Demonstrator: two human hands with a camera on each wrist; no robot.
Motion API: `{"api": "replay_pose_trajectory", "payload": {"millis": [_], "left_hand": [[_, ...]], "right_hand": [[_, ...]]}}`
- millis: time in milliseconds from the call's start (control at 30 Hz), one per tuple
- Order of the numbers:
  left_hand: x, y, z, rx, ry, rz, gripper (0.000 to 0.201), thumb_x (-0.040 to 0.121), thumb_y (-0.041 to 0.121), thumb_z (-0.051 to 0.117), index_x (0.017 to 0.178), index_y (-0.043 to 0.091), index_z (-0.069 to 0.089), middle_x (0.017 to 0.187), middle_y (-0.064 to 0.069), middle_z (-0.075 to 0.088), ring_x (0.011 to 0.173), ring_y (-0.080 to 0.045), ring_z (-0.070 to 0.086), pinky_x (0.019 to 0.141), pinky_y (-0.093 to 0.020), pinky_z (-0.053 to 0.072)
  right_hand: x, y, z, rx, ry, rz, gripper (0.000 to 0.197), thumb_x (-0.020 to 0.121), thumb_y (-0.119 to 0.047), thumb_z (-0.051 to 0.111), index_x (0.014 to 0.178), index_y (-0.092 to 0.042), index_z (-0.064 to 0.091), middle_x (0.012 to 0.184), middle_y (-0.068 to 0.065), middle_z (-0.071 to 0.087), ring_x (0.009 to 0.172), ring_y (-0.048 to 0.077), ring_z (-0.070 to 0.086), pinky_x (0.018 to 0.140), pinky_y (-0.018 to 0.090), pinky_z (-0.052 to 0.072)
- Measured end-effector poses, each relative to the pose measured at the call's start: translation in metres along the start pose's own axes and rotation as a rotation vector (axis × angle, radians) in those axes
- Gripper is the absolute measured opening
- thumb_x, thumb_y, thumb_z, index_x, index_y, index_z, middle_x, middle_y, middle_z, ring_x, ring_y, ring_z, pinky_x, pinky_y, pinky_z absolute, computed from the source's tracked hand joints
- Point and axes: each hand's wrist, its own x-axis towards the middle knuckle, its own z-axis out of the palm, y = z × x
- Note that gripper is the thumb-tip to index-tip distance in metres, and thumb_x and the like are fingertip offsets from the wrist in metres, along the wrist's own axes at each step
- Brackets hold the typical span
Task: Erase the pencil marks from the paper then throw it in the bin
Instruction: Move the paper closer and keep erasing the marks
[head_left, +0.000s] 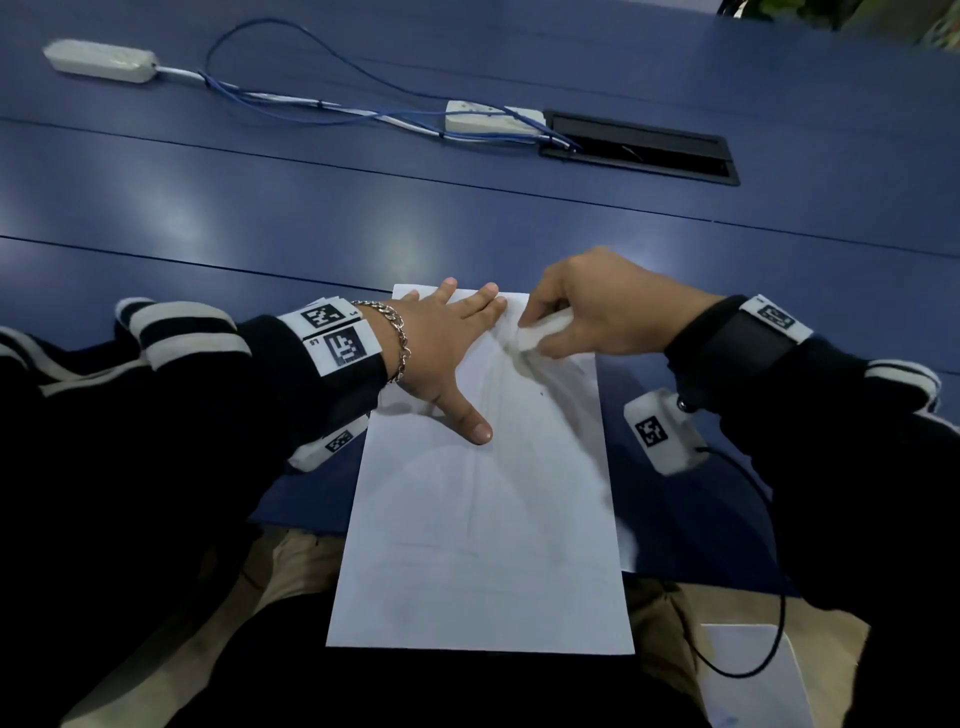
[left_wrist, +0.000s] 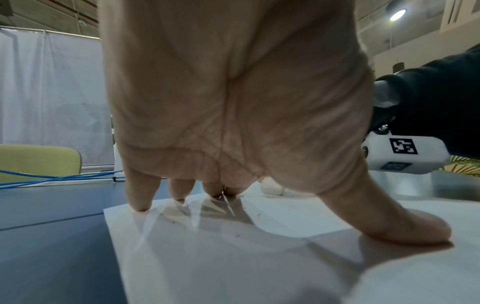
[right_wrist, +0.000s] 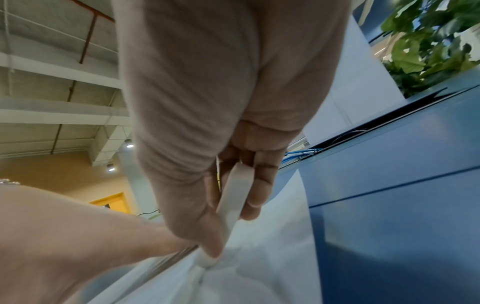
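At the centre of the head view we pin a white sheet of paper (head_left: 483, 519) to the blue bench (head_left: 208, 208), its lower part hanging past the bench's near edge toward the bottom of the frame. Our left hand (head_left: 441, 353) lies flat on the sheet's upper left, fingers straight and spread, thumb planted lower down; our right hand (head_left: 597, 312) is pinched round a white eraser (head_left: 540, 332), whose tip presses into the sheet near its top right. There the paper puckers into creases under the eraser, plain in the right wrist view. We judge the sheet thin, light and limp, quick to slide or tear under a hard rub, so it wants holding flat close beside the rubbing spot, and lighter strokes. Faint grey pencil lines (head_left: 498, 405) run down the middle of the sheet, so the erasing looks unfinished. For binning, any edge would serve, or a crumple in one fist. No bin shows in any view. Cables (head_left: 291, 98) and power strips lie across the upper frame.
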Motion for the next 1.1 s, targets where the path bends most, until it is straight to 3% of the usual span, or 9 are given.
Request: {"api": "replay_pose_trajectory", "payload": {"millis": [67, 200, 367, 467, 567, 633, 733, 900, 1100], "left_hand": [[-0.002, 0.0, -0.001, -0.009, 0.0, 0.0, 0.16, 0.05, 0.096, 0.07, 0.163, 0.029, -0.021, 0.17, 0.015, -0.025, 0.159, -0.03, -0.017, 0.128, -0.059, 0.009], [-0.002, 0.0, 0.001, 0.002, 0.003, 0.002, 0.161, 0.049, 0.097, 0.069, 0.163, 0.028, -0.021, 0.171, 0.014, -0.024, 0.16, -0.031, -0.016, 0.128, -0.059, 0.011], [-0.006, 0.001, -0.002, 0.011, 0.016, 0.008, 0.16, 0.051, 0.096, 0.071, 0.164, 0.026, -0.019, 0.172, 0.013, -0.022, 0.16, -0.029, -0.013, 0.128, -0.056, 0.014], [-0.006, -0.007, -0.003, 0.008, 0.023, 0.021, 0.156, 0.054, 0.096, 0.068, 0.165, 0.026, -0.016, 0.172, 0.013, -0.019, 0.161, -0.024, -0.01, 0.128, -0.053, 0.017], [-0.003, -0.018, -0.006, 0.012, 0.024, 0.023, 0.151, 0.058, 0.094, 0.069, 0.166, 0.027, -0.012, 0.173, 0.012, -0.017, 0.161, -0.022, -0.006, 0.129, -0.05, 0.018], [-0.002, -0.02, -0.006, 0.039, 0.029, 0.009, 0.152, 0.055, 0.097, 0.066, 0.165, 0.029, -0.013, 0.172, 0.013, -0.018, 0.161, -0.028, -0.006, 0.129, -0.055, 0.013], [-0.001, -0.019, -0.005, 0.056, 0.021, -0.021, 0.155, 0.05, 0.102, 0.06, 0.164, 0.032, -0.019, 0.171, 0.015, -0.022, 0.16, -0.034, -0.008, 0.126, -0.063, 0.005], [0.0, -0.016, -0.005, 0.029, -0.012, -0.041, 0.155, 0.052, 0.099, 0.065, 0.162, 0.034, -0.022, 0.169, 0.018, -0.026, 0.16, -0.036, -0.011, 0.124, -0.063, 0.016], [0.001, -0.017, -0.003, 0.02, -0.01, -0.038, 0.156, 0.05, 0.099, 0.066, 0.163, 0.033, -0.021, 0.169, 0.018, -0.027, 0.16, -0.037, -0.011, 0.123, -0.064, 0.014]], "right_hand": [[-0.001, -0.002, 0.005, 0.003, 0.031, 0.005, 0.028, 0.077, -0.036, 0.078, 0.104, -0.032, 0.077, 0.08, -0.025, 0.055, 0.072, -0.015, 0.05, 0.064, 0.002, 0.032], [-0.015, -0.013, 0.01, 0.037, -0.081, -0.045, 0.023, 0.077, -0.042, 0.077, 0.1, -0.038, 0.076, 0.086, -0.024, 0.062, 0.077, -0.011, 0.055, 0.07, 0.008, 0.036], [-0.022, 0.006, 0.008, 0.091, 0.013, 0.103, 0.025, 0.079, -0.039, 0.079, 0.102, -0.03, 0.077, 0.086, -0.02, 0.068, 0.077, -0.008, 0.058, 0.068, 0.005, 0.037], [-0.026, 0.008, 0.012, 0.132, 0.009, 0.135, 0.022, 0.08, -0.035, 0.079, 0.101, -0.029, 0.077, 0.089, -0.019, 0.071, 0.082, -0.006, 0.061, 0.076, 0.014, 0.048], [-0.022, 0.006, 0.005, 0.141, -0.045, 0.145, 0.022, 0.078, -0.037, 0.08, 0.098, -0.03, 0.077, 0.088, -0.019, 0.072, 0.084, -0.002, 0.064, 0.077, 0.019, 0.05], [-0.012, 0.006, 0.001, 0.125, -0.047, 0.133, 0.021, 0.076, -0.037, 0.08, 0.096, -0.031, 0.077, 0.087, -0.019, 0.072, 0.083, -0.002, 0.065, 0.074, 0.017, 0.048], [0.008, 0.003, 0.002, 0.125, 0.036, 0.118, 0.024, 0.077, -0.03, 0.078, 0.101, -0.029, 0.077, 0.089, -0.016, 0.073, 0.078, 0.001, 0.062, 0.068, 0.004, 0.039], [0.021, 0.0, 0.009, 0.102, 0.103, 0.125, 0.024, 0.08, -0.026, 0.076, 0.104, -0.023, 0.077, 0.09, -0.014, 0.069, 0.083, 0.008, 0.064, 0.066, 0.0, 0.037], [0.016, -0.008, 0.002, 0.087, -0.064, 0.055, 0.024, 0.075, -0.037, 0.08, 0.099, -0.036, 0.076, 0.086, -0.022, 0.065, 0.078, -0.011, 0.058, 0.066, 0.003, 0.036]]}}
